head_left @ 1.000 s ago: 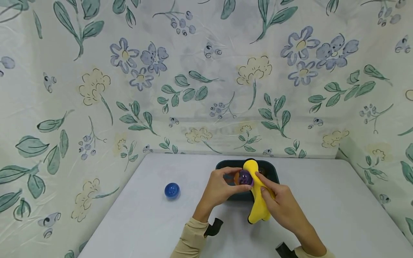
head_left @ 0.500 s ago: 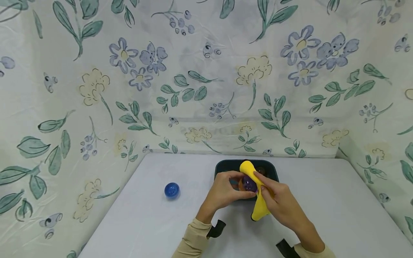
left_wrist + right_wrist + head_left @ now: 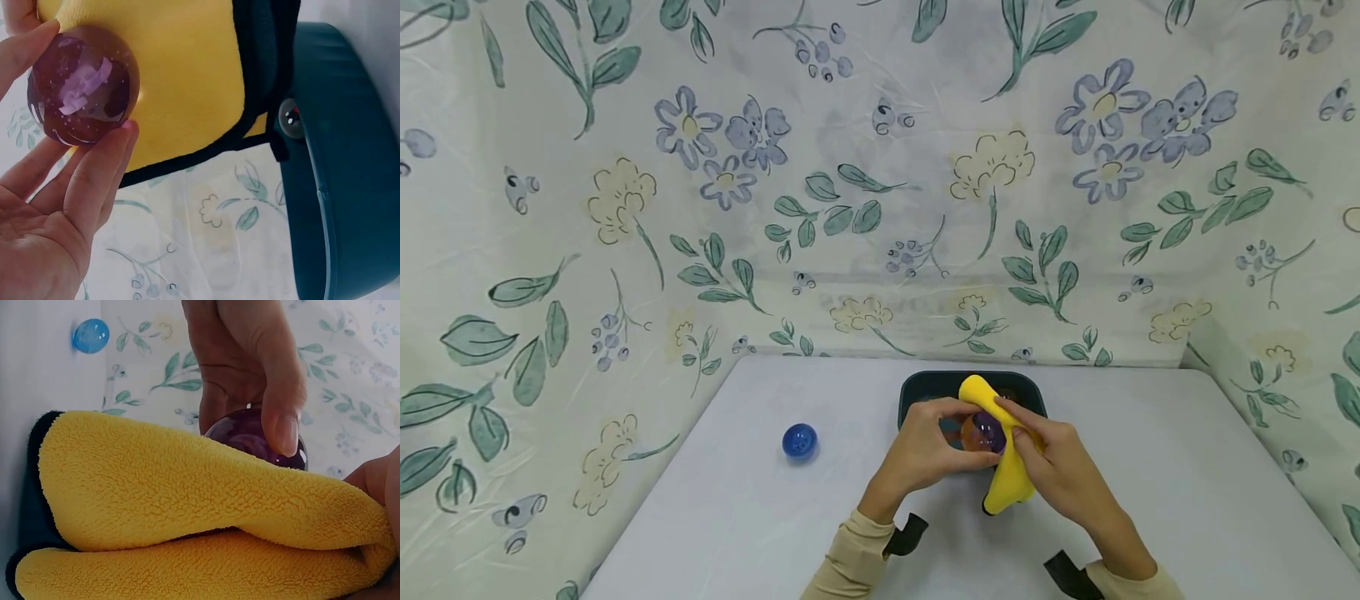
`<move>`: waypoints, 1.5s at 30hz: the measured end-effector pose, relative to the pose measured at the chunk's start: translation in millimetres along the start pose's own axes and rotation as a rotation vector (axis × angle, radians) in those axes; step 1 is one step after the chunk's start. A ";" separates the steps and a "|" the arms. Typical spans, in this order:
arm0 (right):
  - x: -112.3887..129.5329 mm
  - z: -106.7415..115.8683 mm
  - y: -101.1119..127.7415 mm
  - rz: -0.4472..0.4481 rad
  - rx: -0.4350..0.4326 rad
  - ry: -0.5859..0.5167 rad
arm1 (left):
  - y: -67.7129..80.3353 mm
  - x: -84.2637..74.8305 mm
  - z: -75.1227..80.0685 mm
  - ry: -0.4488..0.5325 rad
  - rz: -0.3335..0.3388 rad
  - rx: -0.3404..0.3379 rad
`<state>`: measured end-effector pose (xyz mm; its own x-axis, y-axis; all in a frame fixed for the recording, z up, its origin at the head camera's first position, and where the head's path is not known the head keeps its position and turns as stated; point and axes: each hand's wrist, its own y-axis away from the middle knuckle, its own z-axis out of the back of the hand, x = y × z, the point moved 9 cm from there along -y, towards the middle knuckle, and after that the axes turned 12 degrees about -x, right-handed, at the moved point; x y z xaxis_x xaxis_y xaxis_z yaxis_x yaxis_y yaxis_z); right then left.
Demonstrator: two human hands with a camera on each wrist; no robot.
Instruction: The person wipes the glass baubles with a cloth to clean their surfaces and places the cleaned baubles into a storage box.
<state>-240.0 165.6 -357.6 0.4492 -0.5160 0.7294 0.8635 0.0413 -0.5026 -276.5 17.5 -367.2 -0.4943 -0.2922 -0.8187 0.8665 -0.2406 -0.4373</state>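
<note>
In the head view my left hand (image 3: 925, 450) holds a see-through purple ball (image 3: 983, 432) between thumb and fingers, above the front of a dark teal bin. The left wrist view shows the ball (image 3: 84, 87) glossy, with pale flecks inside. My right hand (image 3: 1063, 471) grips a yellow fleecy cloth (image 3: 1011, 483) with dark edging, and the cloth lies against the ball's right side. Seen from the right wrist, the folded cloth (image 3: 156, 481) hides the ball's lower part. Most of my right hand is out of that view.
The teal bin (image 3: 917, 383) stands at the back of the white table (image 3: 715, 517), partly behind the hands. A shiny small ball (image 3: 291, 119) shows inside it. To the left, a blue ball (image 3: 800, 442) rests on the table. A flowered sheet (image 3: 880, 208) hangs behind.
The cloth's upper end has shifted left over the ball, and its lower part looks narrower. My left hand has moved slightly right and down; the ball shows more orange.
</note>
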 end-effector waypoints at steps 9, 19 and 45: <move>-6.0 -1.8 -0.3 -0.042 0.018 -0.033 | 0.0 -2.2 1.3 0.019 -0.012 0.001; -12.4 -2.1 -1.1 -0.104 0.029 -0.071 | -0.6 -5.4 5.5 0.049 -0.004 -0.020; -12.7 -14.8 5.2 -0.260 0.089 -0.196 | -4.2 7.4 22.5 0.165 0.048 -0.148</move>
<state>-244.6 159.7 -376.3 0.2389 -0.3453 0.9076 0.9678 0.0088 -0.2515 -285.3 -4.5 -363.0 -0.4445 -0.1419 -0.8845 0.8956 -0.0885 -0.4359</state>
